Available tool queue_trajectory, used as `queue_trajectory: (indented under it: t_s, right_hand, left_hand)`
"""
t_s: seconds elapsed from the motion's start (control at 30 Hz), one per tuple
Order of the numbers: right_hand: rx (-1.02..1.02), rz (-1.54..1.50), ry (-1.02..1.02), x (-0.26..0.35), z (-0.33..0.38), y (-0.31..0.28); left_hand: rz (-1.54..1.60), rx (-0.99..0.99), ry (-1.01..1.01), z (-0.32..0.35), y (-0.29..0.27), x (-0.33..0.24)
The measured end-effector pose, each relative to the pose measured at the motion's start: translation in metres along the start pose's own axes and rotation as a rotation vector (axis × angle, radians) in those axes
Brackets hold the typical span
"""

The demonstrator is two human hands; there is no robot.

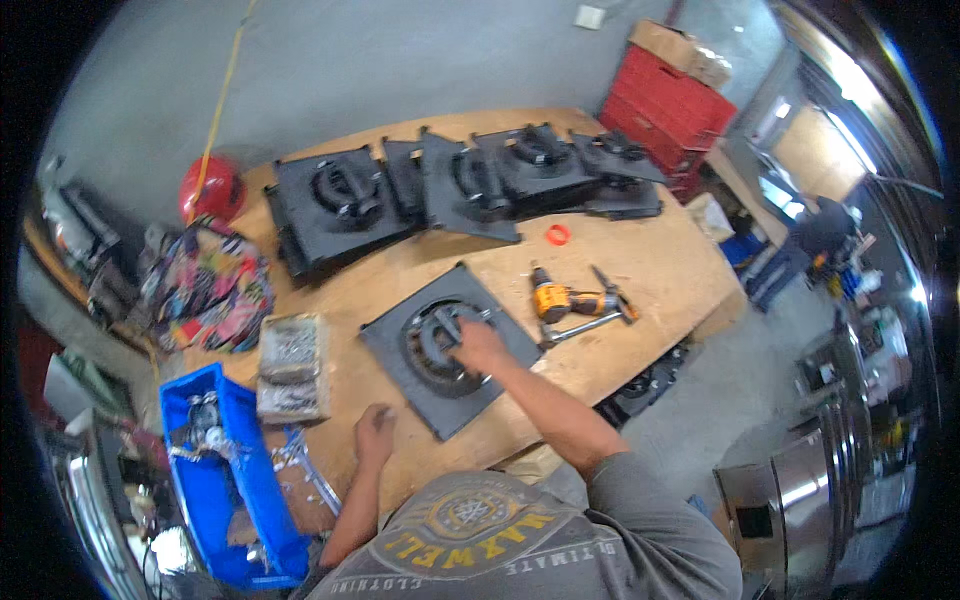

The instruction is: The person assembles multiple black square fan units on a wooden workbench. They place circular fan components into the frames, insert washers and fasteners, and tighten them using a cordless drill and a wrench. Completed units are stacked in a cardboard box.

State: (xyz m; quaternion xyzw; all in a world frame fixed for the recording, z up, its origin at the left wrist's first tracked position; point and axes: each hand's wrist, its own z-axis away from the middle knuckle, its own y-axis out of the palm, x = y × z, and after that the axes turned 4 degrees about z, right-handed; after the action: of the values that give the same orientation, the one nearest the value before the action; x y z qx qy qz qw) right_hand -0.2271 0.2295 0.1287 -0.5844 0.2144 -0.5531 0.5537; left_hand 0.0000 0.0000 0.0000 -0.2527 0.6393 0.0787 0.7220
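A black square plate (408, 372) with a raised round fitting (433, 343) at its middle lies on the wooden table in front of me. My right hand (478, 349) reaches over it, fingers bent together against the right side of the fitting. What those fingers hold, if anything, is hidden. Beside the plate's near left edge is my left hand (375, 434), apart from it and closed, with its fingers curled; whatever may be inside does not show. A two-part box of small metal pieces (291, 350) stands left of the plate.
Similar black plates (345, 200) lie along the table's (655, 265) far side. Right of the work sit a yellow-black power drill (552, 297), a hammer (615, 292) and an orange ring (557, 235). A blue bin (262, 480) is at left; red crates (665, 105) stand behind. Another person (805, 245) is at far right.
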Motion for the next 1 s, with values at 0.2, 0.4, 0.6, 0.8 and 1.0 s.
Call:
queue_trajectory:
  t_s: [0.2,0.4,0.6,0.8,1.0]
  right_hand:
    - [-0.293,-0.346,-0.041,-0.003,0.104,-0.063]
    - [-0.728,-0.739,-0.089,-0.065,0.188,-0.119]
    - [-0.992,-0.734,0.172,-0.199,0.334,-0.138]
    - [-0.976,-0.443,0.715,-0.376,0.445,-0.113]
    - [-0.767,-0.297,0.914,-0.575,0.475,-0.079]
  left_hand:
    - [-0.062,0.158,0.037,0.005,0.001,-0.027]
    - [-0.087,0.318,0.196,-0.026,0.067,-0.096]
    - [-0.008,0.634,0.388,-0.019,0.249,-0.192]
    - [-0.098,1.123,0.442,0.035,0.484,-0.263]
    - [-0.334,0.883,1.032,0.031,0.782,-0.298]
